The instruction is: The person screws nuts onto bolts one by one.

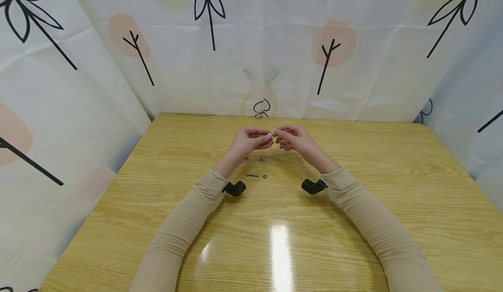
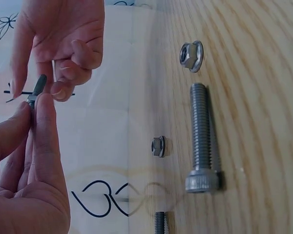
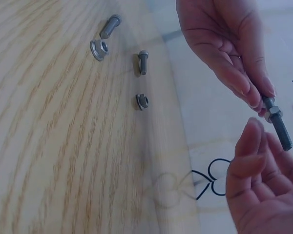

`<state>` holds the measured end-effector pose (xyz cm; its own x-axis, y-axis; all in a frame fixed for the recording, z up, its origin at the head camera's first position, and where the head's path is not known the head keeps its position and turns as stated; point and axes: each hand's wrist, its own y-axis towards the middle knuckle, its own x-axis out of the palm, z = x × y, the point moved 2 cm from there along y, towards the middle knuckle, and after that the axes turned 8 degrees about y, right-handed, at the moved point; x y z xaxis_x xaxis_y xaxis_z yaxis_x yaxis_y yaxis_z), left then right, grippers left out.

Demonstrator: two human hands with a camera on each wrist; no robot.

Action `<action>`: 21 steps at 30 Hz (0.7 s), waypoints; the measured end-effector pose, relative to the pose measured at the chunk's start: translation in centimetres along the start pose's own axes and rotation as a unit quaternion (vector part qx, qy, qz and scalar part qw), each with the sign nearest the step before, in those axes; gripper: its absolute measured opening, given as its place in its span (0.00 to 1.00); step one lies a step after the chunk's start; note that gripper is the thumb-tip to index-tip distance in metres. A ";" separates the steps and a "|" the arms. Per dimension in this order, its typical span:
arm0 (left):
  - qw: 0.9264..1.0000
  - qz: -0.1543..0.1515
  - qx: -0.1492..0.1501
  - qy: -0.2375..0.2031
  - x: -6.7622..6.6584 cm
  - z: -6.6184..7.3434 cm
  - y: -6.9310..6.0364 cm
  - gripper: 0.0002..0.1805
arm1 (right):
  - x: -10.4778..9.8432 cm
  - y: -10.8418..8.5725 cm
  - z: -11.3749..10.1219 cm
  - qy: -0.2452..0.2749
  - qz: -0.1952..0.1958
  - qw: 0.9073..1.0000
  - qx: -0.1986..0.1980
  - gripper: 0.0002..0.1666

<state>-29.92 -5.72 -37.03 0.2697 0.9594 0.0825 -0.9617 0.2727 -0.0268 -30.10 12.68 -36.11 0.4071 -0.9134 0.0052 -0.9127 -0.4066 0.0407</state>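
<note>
One bolt point(image 3: 282, 134), ringed by a nut point(image 3: 273, 115), is pinched in the left grip point(image 1: 251, 139) above the surface point(image 1: 353, 187); near its free end, the right grip point(image 1: 295, 139) is held loosely spread. Two other bolts point(image 2: 201, 131) and two flanged nuts point(image 2: 191, 56) are laid below.

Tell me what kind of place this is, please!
It looks like an indoor worktable, perhaps for handling small hardware. Clues: a wood-grain table, printed sheeting hanging behind it, and a metal bolt with a nut on it, held in the left hand.

Bolts point(image 1: 253, 175) left of nuts point(image 1: 265, 176) on table point(image 1: 393, 165)
</note>
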 end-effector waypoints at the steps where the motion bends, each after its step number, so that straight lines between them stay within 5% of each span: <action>1: 1.000 0.000 -0.001 0.002 0.0 0.0 0.0 0.13 | -0.1 0.0 0.1 -0.002 -0.003 1.000 -0.004 0.18; 8: 1.000 -0.005 0.004 0.007 -0.1 -0.1 -0.1 0.14 | -0.1 0.0 0.3 -0.019 -0.016 0.999 -0.039 0.16; 21: 1.000 0.000 -0.005 -0.018 -0.1 0.2 -0.1 0.13 | 0.4 0.1 -0.1 -0.049 0.004 0.999 -0.014 0.18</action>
<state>-29.83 -5.88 -36.84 0.2685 0.9560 0.1178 -0.9609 0.2744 -0.0372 -30.01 12.29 -35.99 0.3936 -0.9147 -0.0918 -0.9139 -0.4001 0.0689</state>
